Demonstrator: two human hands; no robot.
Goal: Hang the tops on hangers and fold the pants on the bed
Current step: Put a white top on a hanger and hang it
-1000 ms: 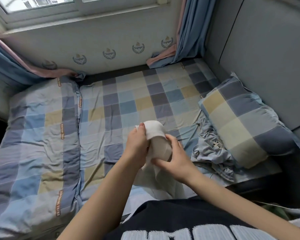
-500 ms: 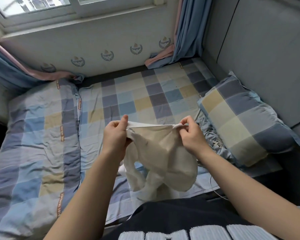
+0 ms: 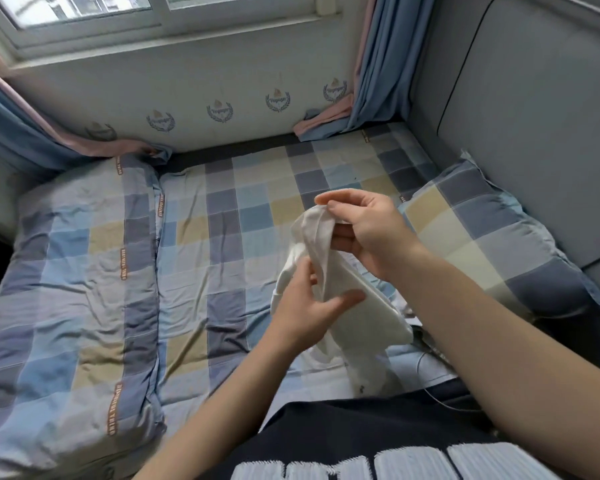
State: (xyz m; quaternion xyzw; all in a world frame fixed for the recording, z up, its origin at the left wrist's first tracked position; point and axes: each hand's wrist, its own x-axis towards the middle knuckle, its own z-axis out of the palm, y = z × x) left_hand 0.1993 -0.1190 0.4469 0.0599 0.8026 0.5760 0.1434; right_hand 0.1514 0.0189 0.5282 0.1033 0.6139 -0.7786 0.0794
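Observation:
A cream-white garment (image 3: 355,308) hangs bunched in the air above the checked bed (image 3: 257,216), its lower part trailing down toward my lap. My right hand (image 3: 368,233) pinches the gathered upper edge between thumb and fingers. Lower down, my left hand (image 3: 309,306) holds the cloth with its fingers tucked behind the fabric and its thumb stretched across the front. The kind of garment cannot be told from its folds.
A checked pillow (image 3: 499,251) lies on the right against a grey padded headboard (image 3: 534,116). A folded checked duvet (image 3: 70,289) covers the left side. Blue and pink curtains (image 3: 374,64) hang at the window wall. A thin white cable (image 3: 430,362) lies near the bed's front edge.
Half a second ago both hands stretched the garment's top edge wide apart. Now my right hand has gathered that edge together, and my left hand has dropped lower on the cloth.

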